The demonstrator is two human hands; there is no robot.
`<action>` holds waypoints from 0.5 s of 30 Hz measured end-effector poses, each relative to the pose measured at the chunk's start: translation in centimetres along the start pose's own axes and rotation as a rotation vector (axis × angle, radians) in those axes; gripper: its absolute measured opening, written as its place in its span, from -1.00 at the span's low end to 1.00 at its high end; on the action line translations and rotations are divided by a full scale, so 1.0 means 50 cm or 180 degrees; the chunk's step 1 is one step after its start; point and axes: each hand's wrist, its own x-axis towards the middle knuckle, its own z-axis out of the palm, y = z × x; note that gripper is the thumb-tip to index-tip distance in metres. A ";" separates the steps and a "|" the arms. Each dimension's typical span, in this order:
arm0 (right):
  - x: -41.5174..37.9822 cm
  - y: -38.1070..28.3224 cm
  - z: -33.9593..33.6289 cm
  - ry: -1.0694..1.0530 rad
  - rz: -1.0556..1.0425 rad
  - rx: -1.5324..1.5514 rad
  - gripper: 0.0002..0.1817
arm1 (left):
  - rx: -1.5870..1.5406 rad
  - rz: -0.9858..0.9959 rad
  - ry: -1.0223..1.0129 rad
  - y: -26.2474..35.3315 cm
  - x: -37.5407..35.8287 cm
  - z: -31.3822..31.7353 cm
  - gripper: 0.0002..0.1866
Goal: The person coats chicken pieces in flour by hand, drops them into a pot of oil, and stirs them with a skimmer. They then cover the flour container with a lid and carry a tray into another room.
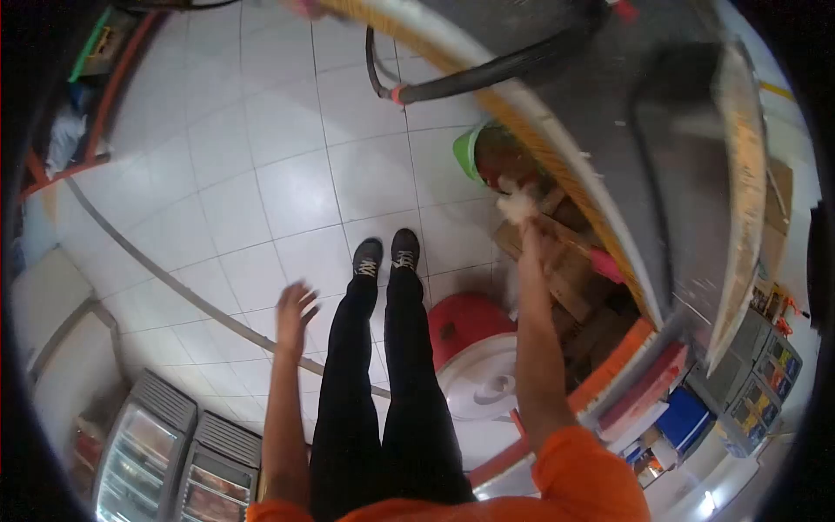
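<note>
My right hand (537, 239) reaches out under the edge of a table and is closed on a pale, crumpled, cloth-like wad (518, 205), blurred by motion. Just beyond the wad is a green-rimmed bin (468, 155) with a dark reddish inside, partly hidden by the table edge. My left hand (297, 306) hangs over the tiled floor beside my legs. Its fingers are loosely apart and hold nothing.
A dark-topped table (600, 96) with a black hose (496, 76) fills the upper right. Cardboard (565, 274) lies below it. A red bucket (461, 317) and a white lid (487, 383) stand near my right leg. A grey strip (187, 291) crosses the floor.
</note>
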 end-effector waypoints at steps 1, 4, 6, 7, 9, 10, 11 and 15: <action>0.096 -0.035 0.005 0.0378 -0.0593 -0.0435 -0.52 | -0.0100 -0.0100 0.0182 -0.089 0.014 -0.085 -0.45; 0.242 -0.095 0.113 0.1468 -0.2402 -0.1698 -0.60 | -0.0204 -0.0465 0.0747 -0.325 -0.032 -0.297 -0.44; 0.244 -0.169 0.203 0.1005 -0.1462 -0.3260 -0.59 | 0.0277 -0.1075 0.1323 -0.436 -0.092 -0.383 -0.48; 0.263 -0.185 0.245 0.0490 -0.0415 -0.4696 -0.57 | 0.0667 -0.1336 0.1407 -0.501 -0.121 -0.434 -0.50; 0.425 -0.041 0.253 0.0417 -0.0852 -0.4776 -0.55 | 0.0880 -0.1998 0.1285 -0.644 -0.194 -0.565 -0.57; 0.498 0.017 0.267 0.0463 -0.1732 -0.4585 -0.56 | 0.1039 -0.1662 0.1941 -0.662 -0.212 -0.526 -0.60; 0.558 0.058 0.275 0.0483 -0.2602 -0.4361 -0.57 | 0.1655 -0.1393 0.1441 -0.723 -0.228 -0.567 -0.51; 0.734 0.124 0.188 -0.1347 -0.3453 -0.3523 -0.56 | 0.0679 -0.2295 0.1566 -0.678 -0.181 -0.439 -0.42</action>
